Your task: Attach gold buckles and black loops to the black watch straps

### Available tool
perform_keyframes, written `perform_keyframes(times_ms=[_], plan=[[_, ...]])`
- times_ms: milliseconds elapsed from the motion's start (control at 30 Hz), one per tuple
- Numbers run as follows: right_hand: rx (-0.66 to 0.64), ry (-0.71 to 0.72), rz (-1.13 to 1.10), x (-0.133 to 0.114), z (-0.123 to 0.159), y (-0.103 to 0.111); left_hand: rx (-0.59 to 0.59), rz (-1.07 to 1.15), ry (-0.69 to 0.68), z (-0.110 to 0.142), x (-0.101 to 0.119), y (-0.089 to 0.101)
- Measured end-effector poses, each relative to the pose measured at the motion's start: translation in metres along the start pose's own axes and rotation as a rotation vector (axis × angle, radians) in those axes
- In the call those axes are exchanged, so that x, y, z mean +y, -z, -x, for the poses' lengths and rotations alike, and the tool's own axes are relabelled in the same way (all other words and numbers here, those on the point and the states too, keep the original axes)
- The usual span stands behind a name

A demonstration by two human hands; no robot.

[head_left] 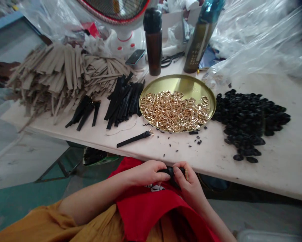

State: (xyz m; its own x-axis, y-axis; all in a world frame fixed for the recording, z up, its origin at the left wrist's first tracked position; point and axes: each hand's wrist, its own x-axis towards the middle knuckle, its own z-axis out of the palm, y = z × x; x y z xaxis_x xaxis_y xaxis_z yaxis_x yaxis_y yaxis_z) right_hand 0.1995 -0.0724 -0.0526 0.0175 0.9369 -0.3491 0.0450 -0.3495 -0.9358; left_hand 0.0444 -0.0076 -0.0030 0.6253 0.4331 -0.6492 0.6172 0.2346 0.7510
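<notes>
Just past the table's front edge, above the red apron (145, 208), my two hands meet on a black strap (169, 170). My left hand (149, 173) pinches one end between thumb and fingers. With its thumb pressed on the strap, my right hand (188, 179) grips the other end, where a gold buckle (186, 174) pokes out. Fingers hide most of the strap. On the table ahead lies a single black strap with a buckle (135, 138). A round gold tray (188, 84) holds a heap of small gold buckles (173, 111).
Black strips (124, 102) and beige strips (52, 74) are piled at left. To the right is a mound of small black pieces (251, 117). Behind stand a dark bottle (153, 43), a tilted bottle (201, 40), scissors (169, 59), a phone (135, 57) and a fan (124, 37).
</notes>
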Motion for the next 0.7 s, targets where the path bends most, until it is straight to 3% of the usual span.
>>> perform_keyframes(times_ms=[167, 233, 367, 533, 700], plan=[[-0.045, 0.018, 0.016, -0.001, 0.001, 0.001, 0.081, -0.176, -0.051, -0.001, -0.002, -0.003], [-0.092, -0.004, 0.006, -0.003, 0.003, -0.001, 0.059, -0.203, -0.066, 0.004, -0.003, 0.000], [-0.185, 0.010, 0.033, -0.011, 0.007, -0.007, -0.034, -0.082, -0.080, 0.020, -0.010, 0.009], [-0.315, 0.067, 0.163, -0.023, 0.008, -0.010, -0.062, -0.054, -0.145, 0.035, -0.018, 0.011], [-0.275, 0.182, 0.292, -0.025, 0.000, -0.013, -0.059, 0.078, -0.126, 0.035, -0.024, 0.015]])
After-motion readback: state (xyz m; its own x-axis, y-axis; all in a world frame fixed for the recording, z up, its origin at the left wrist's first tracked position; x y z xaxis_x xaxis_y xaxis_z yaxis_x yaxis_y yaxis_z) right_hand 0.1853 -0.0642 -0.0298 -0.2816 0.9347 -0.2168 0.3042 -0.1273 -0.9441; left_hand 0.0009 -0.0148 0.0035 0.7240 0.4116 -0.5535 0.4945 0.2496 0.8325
